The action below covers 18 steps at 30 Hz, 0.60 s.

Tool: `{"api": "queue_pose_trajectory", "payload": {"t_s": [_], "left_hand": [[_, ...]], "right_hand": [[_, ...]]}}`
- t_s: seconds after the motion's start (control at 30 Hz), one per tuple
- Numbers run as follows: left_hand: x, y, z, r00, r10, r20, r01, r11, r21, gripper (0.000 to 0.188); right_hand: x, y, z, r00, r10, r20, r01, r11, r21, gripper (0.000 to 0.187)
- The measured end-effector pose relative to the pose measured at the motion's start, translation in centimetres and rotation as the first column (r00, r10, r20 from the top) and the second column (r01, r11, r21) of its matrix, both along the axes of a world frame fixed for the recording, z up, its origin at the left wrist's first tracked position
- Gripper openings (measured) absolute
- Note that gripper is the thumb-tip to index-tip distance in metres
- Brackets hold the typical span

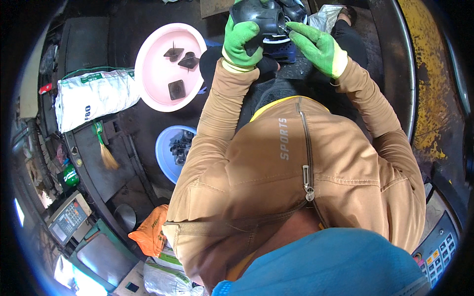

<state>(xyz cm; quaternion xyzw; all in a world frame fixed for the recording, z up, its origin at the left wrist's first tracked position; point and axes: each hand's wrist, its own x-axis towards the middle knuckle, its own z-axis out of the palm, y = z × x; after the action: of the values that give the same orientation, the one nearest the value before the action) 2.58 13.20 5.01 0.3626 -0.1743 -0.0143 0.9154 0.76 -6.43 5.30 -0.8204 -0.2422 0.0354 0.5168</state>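
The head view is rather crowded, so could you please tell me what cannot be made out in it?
All in the head view:
Black part: top cut off by the upper edge.
Left hand: partly hidden behind that part.
Blue basin: right side hidden by the left sleeve.
Keypad: key labels too small to read.

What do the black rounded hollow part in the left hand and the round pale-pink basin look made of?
Black rounded hollow part: probably moulded plastic, semi-gloss; soft highlights follow its curves, though rubber is possible. Round pale-pink basin: likely plastic, smooth; even colour and rounded rim suggest it.
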Motion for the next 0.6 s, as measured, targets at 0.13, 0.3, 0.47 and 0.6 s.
{"api": "queue_pose_trajectory", "payload": {"t_s": [0.13,0.3,0.47,0.6], "left_hand": [[0.6,-0.2,-0.3,0.979,0.129,0.159,-0.151,0.979,0.138,0.084],[1.0,0.6,-0.4,0.878,0.221,0.424,-0.395,0.836,0.381,0.092],[2.0,1.6,-0.2,0.674,0.188,0.714,-0.637,0.637,0.434,0.087],[3.2,2.7,0.0,0.296,0.085,0.951,-0.869,0.437,0.231,0.088]], "right_hand": [[-0.5,0.4,0.8,0.923,0.052,-0.38,0.033,0.976,0.214,0.046],[-1.2,0.6,2.7,0.675,0.159,-0.72,0.2,0.9,0.387,0.042],[-1.8,0.2,4.9,0.463,0.311,-0.83,0.279,0.837,0.47,0.035],[-1.3,-0.3,6.2,0.289,0.565,-0.773,0.359,0.684,0.635,0.036]]}}
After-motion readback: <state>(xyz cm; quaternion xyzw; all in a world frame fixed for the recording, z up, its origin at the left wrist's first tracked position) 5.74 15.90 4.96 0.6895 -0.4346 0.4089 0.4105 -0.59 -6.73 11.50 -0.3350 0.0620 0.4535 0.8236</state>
